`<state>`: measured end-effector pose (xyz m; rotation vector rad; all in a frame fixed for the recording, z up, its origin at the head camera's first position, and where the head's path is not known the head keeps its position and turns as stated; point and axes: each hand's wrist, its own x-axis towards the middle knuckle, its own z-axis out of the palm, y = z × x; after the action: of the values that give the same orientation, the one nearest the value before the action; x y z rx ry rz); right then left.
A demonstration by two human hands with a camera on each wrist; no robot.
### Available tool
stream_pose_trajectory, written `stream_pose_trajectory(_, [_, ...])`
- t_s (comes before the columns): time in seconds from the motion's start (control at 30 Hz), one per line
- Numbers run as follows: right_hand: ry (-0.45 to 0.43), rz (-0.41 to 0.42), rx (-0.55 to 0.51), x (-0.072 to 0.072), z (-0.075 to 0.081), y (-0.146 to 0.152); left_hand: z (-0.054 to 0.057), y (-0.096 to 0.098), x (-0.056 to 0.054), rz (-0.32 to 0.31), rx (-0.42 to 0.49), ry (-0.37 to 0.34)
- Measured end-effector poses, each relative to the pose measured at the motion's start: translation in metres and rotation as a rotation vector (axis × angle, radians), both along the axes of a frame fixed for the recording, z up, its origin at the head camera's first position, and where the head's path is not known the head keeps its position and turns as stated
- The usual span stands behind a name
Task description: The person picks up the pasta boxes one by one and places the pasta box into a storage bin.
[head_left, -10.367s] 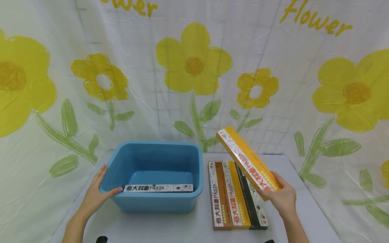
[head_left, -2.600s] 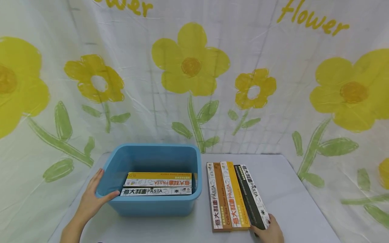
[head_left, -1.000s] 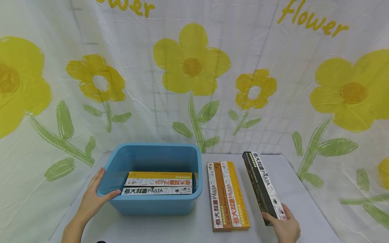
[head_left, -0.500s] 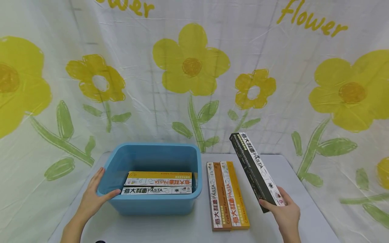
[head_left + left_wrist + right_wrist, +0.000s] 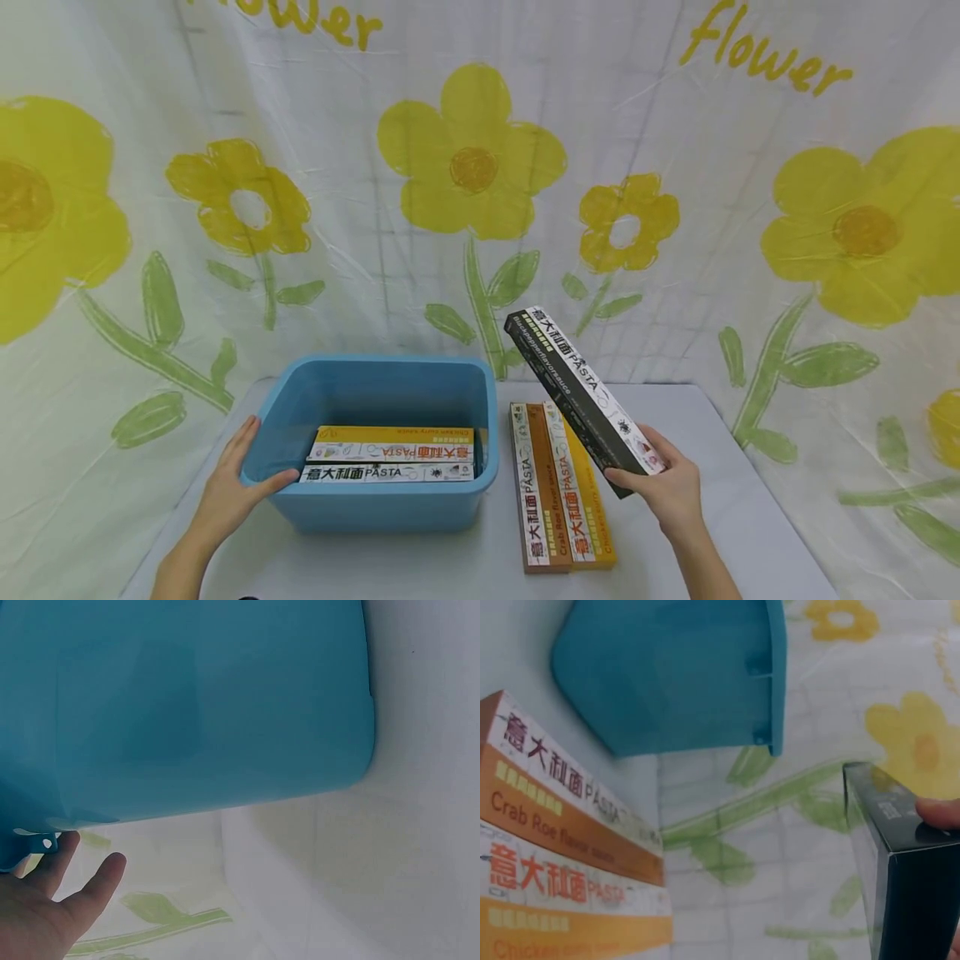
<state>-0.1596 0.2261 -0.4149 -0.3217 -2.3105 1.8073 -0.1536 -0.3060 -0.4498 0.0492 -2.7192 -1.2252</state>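
My right hand [image 5: 670,482] grips the near end of a long black pasta box [image 5: 573,398], labelled black pepper flavor sauce. The box is tilted up in the air over the two boxes on the table, far end up and leftward. In the right wrist view the thumb lies on the dark pasta box [image 5: 919,892]. My left hand [image 5: 228,483] holds the left rim of a blue plastic tub [image 5: 375,508], thumb over the rim and fingers along the outside. Inside the tub lie a yellow pasta box [image 5: 393,435] and a white-faced pasta box [image 5: 386,472], side by side.
A brown crab roe pasta box [image 5: 540,500] and a yellow chicken curry pasta box [image 5: 592,525] lie side by side on the white table [image 5: 750,517], right of the tub. Behind the table hangs a flower-printed curtain [image 5: 345,283].
Earlier, a yellow pasta box went into the tub. Since then my right hand has picked up the black pasta box from the row, raised it and swung it leftward. My left hand stays on the tub.
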Motion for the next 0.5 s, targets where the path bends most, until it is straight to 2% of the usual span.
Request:
stream_pose_trajectory(0.1, [-0.001, 0.072, -0.008, -0.008, 0.003, -0.002, 0.0, 0.0, 0.0, 0.002, -0.002, -0.008])
stream_pose_trajectory(0.2, [0.037, 0.164, -0.008, -0.015, 0.005, -0.003, 0.0, 0.0, -0.001, 0.002, -0.002, -0.017])
stream_pose_trajectory(0.37, [0.142, 0.394, -0.032, -0.027, 0.006, -0.004, 0.001, -0.001, 0.0, -0.004, 0.002, -0.027])
stream_pose_trajectory(0.5, [0.183, 0.565, 0.007, -0.038, 0.007, -0.004, 0.0, -0.001, 0.0, -0.003, 0.005, -0.027])
